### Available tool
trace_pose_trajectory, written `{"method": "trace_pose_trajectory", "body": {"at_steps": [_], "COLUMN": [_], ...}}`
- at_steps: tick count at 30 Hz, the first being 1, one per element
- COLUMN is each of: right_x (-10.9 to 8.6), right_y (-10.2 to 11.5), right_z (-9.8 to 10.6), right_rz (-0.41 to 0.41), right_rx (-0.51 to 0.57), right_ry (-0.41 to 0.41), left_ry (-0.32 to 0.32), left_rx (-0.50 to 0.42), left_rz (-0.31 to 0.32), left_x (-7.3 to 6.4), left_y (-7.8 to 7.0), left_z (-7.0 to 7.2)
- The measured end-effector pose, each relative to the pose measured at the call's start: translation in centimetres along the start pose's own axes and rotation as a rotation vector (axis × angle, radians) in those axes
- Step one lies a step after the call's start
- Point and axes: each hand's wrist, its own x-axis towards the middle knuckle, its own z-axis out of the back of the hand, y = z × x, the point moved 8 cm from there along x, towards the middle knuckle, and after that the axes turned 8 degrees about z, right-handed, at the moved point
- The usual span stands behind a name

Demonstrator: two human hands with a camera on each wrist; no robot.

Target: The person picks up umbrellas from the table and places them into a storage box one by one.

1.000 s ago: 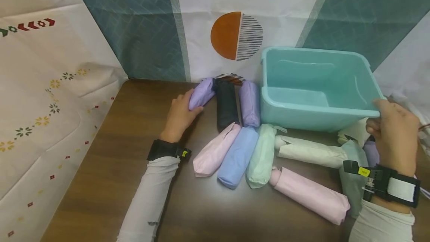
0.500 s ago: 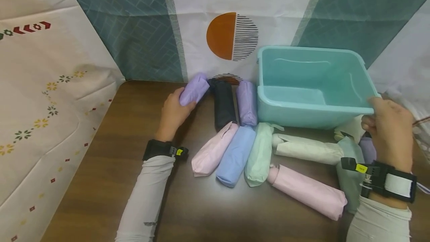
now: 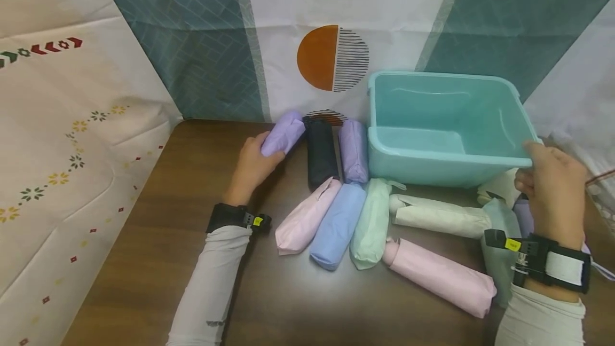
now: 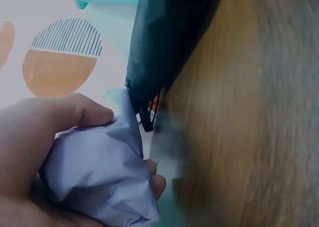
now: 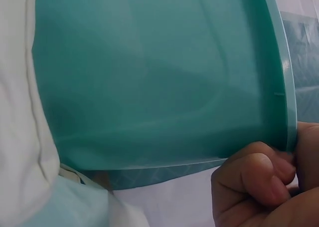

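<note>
My left hand (image 3: pixel 252 164) grips a lavender folded umbrella (image 3: pixel 283 133) in its sleeve, at the back left of the table. In the left wrist view, the thumb lies on top of this umbrella (image 4: pixel 102 167) and fingertips show at its far side. A black folded umbrella (image 3: pixel 322 154) lies just to its right, its cord end (image 4: pixel 147 119) close by. With the right hand (image 3: pixel 554 191) I pinch the front right corner of a teal plastic bin (image 3: pixel 447 172). Seen from the right wrist, curled fingers (image 5: pixel 259 177) hold the bin's rim (image 5: pixel 290 102). The bin's visible inside holds nothing.
Another lavender umbrella (image 3: pixel 354 151) stands between the black one and the bin. In front lie pink (image 3: pixel 307 218), blue (image 3: pixel 338 226), mint (image 3: pixel 371 226), cream (image 3: pixel 442 217) and second pink (image 3: pixel 442 276) umbrellas. A grey-green one (image 3: pixel 499 255) is partly under my right arm. Patterned cloth (image 3: pixel 206 41) hangs behind.
The lavender umbrella in my left hand has shifted slightly left, away from the black one, and turned a little. My right hand stays on the bin's corner.
</note>
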Motion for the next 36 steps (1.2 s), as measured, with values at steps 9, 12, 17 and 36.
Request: {"method": "trace_pose_trajectory", "body": {"at_steps": [9,12,17,36], "right_x": [0.3,0.3,0.3,0.3], "right_y": [-0.2,-0.2,-0.3,-0.1], "right_z": [-0.1,-0.1,-0.1,0.0], "right_rz": [-0.031,-0.035,-0.034,-0.042], "right_rx": [0.08,0.093,0.112,-0.039], "right_ry": [0.0,-0.002,-0.004,-0.025], "left_ry": [0.141,0.164,0.224,0.319], "left_rx": [-0.31,-0.392,-0.516,-0.886], "left_rz": [0.132,0.181,0.218,0.137], "left_x": [-0.8,-0.9,-0.9,-1.0], "left_y": [-0.2,0.0,0.0,-1.5], "left_z": [-0.5,-0.6,-0.9,-2.2]}}
